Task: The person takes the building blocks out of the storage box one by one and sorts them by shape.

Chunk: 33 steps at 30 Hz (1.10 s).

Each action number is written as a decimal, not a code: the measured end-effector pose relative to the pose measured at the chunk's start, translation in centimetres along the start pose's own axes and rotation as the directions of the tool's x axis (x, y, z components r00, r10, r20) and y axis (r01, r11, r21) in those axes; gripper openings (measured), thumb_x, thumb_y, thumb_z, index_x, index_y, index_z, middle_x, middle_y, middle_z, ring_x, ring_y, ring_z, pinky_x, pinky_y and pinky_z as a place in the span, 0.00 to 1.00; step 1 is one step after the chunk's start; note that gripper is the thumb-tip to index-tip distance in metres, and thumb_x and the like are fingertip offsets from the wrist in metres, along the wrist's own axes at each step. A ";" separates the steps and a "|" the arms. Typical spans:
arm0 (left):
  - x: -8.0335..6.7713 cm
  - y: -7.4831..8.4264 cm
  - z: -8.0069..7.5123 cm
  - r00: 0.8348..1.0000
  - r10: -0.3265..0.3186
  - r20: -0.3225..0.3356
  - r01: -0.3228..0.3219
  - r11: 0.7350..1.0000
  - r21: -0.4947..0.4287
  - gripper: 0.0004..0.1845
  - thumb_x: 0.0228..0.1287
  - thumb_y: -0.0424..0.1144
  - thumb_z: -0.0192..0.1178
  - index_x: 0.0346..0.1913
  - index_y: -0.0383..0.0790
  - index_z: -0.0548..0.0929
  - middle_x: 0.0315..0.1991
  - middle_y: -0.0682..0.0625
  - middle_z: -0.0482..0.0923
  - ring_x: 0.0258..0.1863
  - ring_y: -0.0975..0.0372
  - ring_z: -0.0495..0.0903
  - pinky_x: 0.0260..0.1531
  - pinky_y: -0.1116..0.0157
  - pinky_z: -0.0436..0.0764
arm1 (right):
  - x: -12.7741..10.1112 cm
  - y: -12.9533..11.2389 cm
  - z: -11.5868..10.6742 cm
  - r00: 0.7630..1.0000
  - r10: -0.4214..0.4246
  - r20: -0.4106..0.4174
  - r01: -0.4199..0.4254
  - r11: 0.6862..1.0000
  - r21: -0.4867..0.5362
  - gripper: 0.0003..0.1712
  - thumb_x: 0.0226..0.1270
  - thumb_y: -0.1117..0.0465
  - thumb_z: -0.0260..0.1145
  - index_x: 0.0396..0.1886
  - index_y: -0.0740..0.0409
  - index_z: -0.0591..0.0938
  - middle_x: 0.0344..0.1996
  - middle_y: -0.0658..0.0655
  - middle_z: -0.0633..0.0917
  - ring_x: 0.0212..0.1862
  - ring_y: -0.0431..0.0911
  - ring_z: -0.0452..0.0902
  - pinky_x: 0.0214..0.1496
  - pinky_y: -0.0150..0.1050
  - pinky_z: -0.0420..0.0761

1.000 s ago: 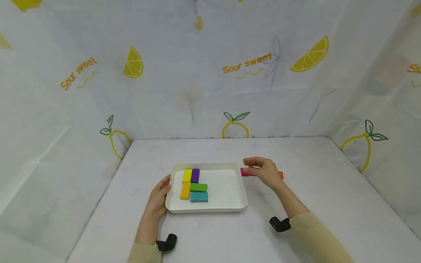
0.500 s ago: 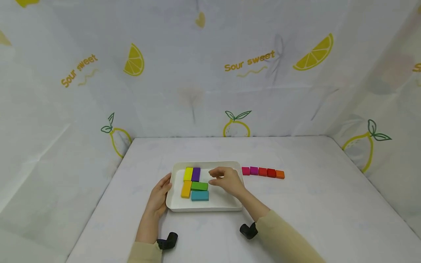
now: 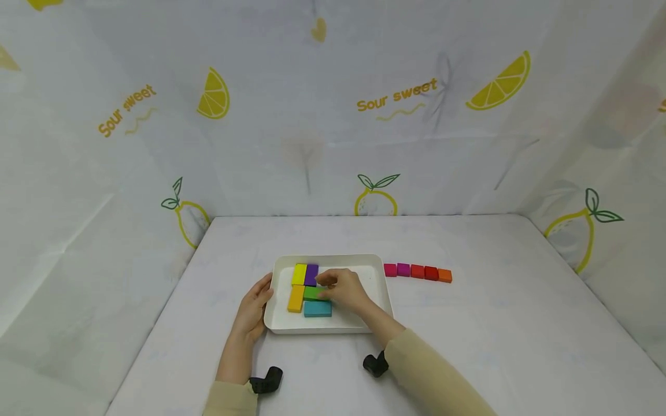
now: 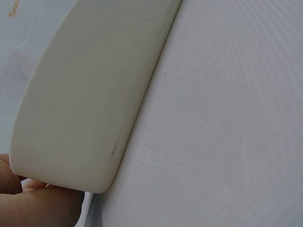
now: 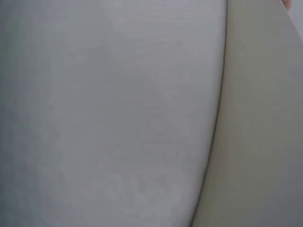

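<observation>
1. The left hand (image 3: 253, 309) rests against the left rim of the white tray (image 3: 374, 271), fingers laid straight along its edge; the left wrist view shows the tray's outer wall close up with a fingertip just beneath it.
2. Inside the tray lie a yellow block (image 3: 299, 274) and a purple block (image 3: 311, 274) side by side at the back, an orange-yellow block (image 3: 295, 299) in front of the yellow one, a green block (image 3: 310, 293) and a teal block (image 3: 317, 309) nearest the person.
3. The right hand (image 3: 340, 290) is over the tray's middle, fingers curled down at the green block's right end; whether they pinch it or merely touch it I cannot tell.
4. On the surface (image 3: 494, 323) just right of the tray stands a row of five small blocks (image 3: 418, 271), magenta through red to orange, touching one another.
</observation>
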<state>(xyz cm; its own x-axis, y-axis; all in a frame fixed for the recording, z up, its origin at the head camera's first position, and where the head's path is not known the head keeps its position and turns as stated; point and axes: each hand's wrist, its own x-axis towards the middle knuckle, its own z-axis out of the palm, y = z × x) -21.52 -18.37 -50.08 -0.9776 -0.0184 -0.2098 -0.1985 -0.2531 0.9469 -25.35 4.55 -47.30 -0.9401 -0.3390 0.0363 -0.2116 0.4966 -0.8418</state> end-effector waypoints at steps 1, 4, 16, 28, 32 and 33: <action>0.0 0.0 0.0 1.000 0.000 0.003 0.000 1.000 0.004 0.28 0.78 0.31 0.41 0.78 0.37 0.54 0.80 0.40 0.49 0.79 0.51 0.52 0.78 0.54 0.54 | 0.0 0.1 0.1 1.000 0.000 0.004 0.000 1.000 -0.007 0.18 0.55 0.66 0.76 0.47 0.60 0.87 0.46 0.58 0.90 0.51 0.51 0.85 0.56 0.42 0.85; -0.2 0.0 0.0 1.000 -0.008 0.003 0.008 1.000 0.003 0.28 0.78 0.31 0.41 0.78 0.37 0.54 0.80 0.41 0.50 0.79 0.52 0.52 0.78 0.54 0.54 | 0.1 0.4 0.2 1.000 -0.010 0.013 0.010 1.000 -0.024 0.17 0.55 0.67 0.75 0.46 0.60 0.87 0.45 0.59 0.90 0.50 0.51 0.86 0.55 0.42 0.85; -0.2 0.1 0.0 1.000 -0.004 0.002 0.004 1.000 0.000 0.28 0.78 0.31 0.42 0.78 0.37 0.54 0.80 0.41 0.49 0.79 0.52 0.51 0.78 0.54 0.54 | -0.3 0.9 -1.1 1.000 -0.004 0.007 0.005 0.998 -0.058 0.16 0.58 0.67 0.73 0.48 0.59 0.87 0.46 0.57 0.90 0.50 0.50 0.85 0.57 0.44 0.84; -0.3 0.1 0.0 1.000 -0.001 0.008 0.001 1.000 -0.009 0.29 0.78 0.29 0.41 0.78 0.36 0.53 0.80 0.40 0.48 0.79 0.51 0.51 0.79 0.54 0.53 | -0.6 1.6 -1.7 1.000 0.021 -0.010 -0.021 1.000 -0.007 0.19 0.54 0.69 0.75 0.48 0.59 0.87 0.47 0.57 0.90 0.52 0.51 0.85 0.56 0.40 0.85; -0.4 0.1 0.1 1.000 -0.004 0.005 0.004 1.000 -0.001 0.29 0.77 0.29 0.41 0.78 0.37 0.53 0.80 0.41 0.49 0.79 0.52 0.51 0.79 0.54 0.53 | -0.7 1.7 -1.7 1.000 0.020 0.003 -0.020 1.000 -0.008 0.20 0.54 0.71 0.74 0.48 0.59 0.87 0.48 0.58 0.89 0.53 0.50 0.84 0.57 0.41 0.85; -0.4 0.1 0.1 1.000 -0.004 0.003 0.004 1.000 0.002 0.29 0.77 0.29 0.41 0.78 0.37 0.53 0.80 0.41 0.49 0.79 0.52 0.51 0.78 0.54 0.54 | -0.7 1.7 -1.8 1.000 0.018 0.008 -0.018 1.000 -0.010 0.20 0.54 0.72 0.74 0.48 0.59 0.87 0.48 0.58 0.89 0.53 0.50 0.84 0.58 0.41 0.84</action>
<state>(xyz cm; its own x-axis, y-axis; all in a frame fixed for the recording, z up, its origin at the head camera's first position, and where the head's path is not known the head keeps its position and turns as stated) -21.18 -18.28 -49.87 -0.9770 -0.0146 -0.2127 -0.2024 -0.2512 0.9465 -25.58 7.04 -47.81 -0.9418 -0.3359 0.0168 -0.1971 0.5107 -0.8368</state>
